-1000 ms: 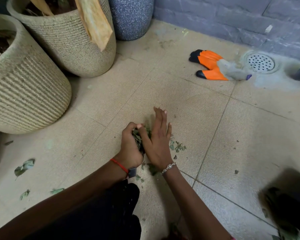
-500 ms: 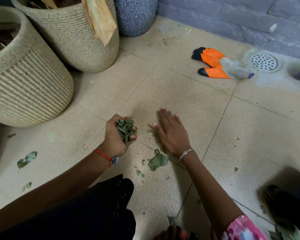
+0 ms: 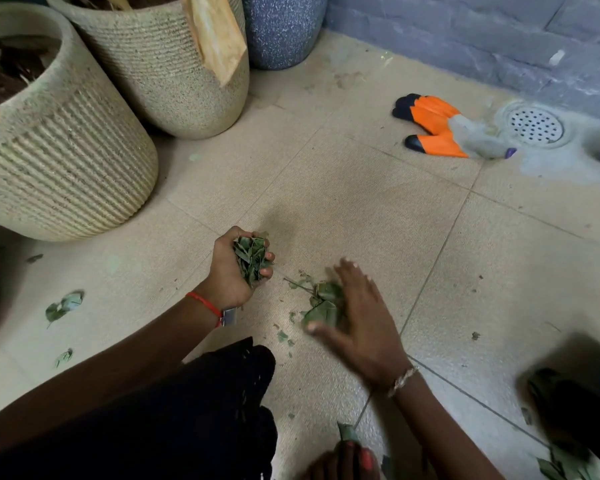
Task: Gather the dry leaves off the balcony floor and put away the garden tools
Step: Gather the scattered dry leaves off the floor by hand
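My left hand is cupped, palm up, around a handful of dry green leaves, just above the beige tiled floor. My right hand lies flat with straight, spread fingers against a small pile of leaves on the floor, a little right of the left hand. More loose leaves lie to the left. An orange and black garden glove lies near the far wall.
Two ribbed beige planters and a speckled blue pot stand at the left and back. A round floor drain sits beside the glove. Dark objects with leaves lie at the bottom right. My foot shows at the bottom edge.
My hands have parted: the left one drew away to the left with its handful of leaves. The right one slid down and right, sweeping leaves into a pile.
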Demonstrator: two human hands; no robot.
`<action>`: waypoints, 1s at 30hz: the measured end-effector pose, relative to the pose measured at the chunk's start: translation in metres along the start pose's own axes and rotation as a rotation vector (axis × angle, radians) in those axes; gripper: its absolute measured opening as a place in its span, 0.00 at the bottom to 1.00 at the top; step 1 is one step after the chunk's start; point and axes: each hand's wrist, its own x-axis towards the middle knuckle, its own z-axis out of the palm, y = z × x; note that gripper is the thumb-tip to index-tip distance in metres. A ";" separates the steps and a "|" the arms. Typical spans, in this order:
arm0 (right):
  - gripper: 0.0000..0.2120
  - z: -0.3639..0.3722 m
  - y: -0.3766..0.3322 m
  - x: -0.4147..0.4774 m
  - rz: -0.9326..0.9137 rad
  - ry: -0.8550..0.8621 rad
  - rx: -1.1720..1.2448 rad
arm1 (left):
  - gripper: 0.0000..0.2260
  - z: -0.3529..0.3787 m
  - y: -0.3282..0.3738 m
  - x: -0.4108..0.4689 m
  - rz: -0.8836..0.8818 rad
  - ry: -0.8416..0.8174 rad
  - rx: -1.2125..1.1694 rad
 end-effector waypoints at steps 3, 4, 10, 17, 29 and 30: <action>0.52 0.033 -0.014 -0.009 -0.076 -0.065 -0.320 | 0.22 -0.002 0.004 0.002 0.009 -0.007 -0.009; 0.52 0.044 -0.019 -0.007 -0.068 -0.018 -0.368 | 0.22 -0.002 0.006 0.002 0.012 -0.010 -0.013; 0.38 0.066 -0.032 0.034 0.144 0.327 -0.350 | 0.21 -0.002 0.010 0.001 0.028 -0.021 -0.023; 0.20 0.060 -0.021 0.063 -0.203 0.198 -0.298 | 0.22 0.000 0.008 0.004 0.029 -0.019 0.018; 0.14 0.023 -0.013 0.041 0.148 0.406 0.619 | 0.24 0.012 0.005 0.007 0.008 -0.022 0.028; 0.13 0.017 -0.014 0.046 0.320 0.453 0.862 | 0.24 0.013 0.005 0.007 0.007 -0.026 0.032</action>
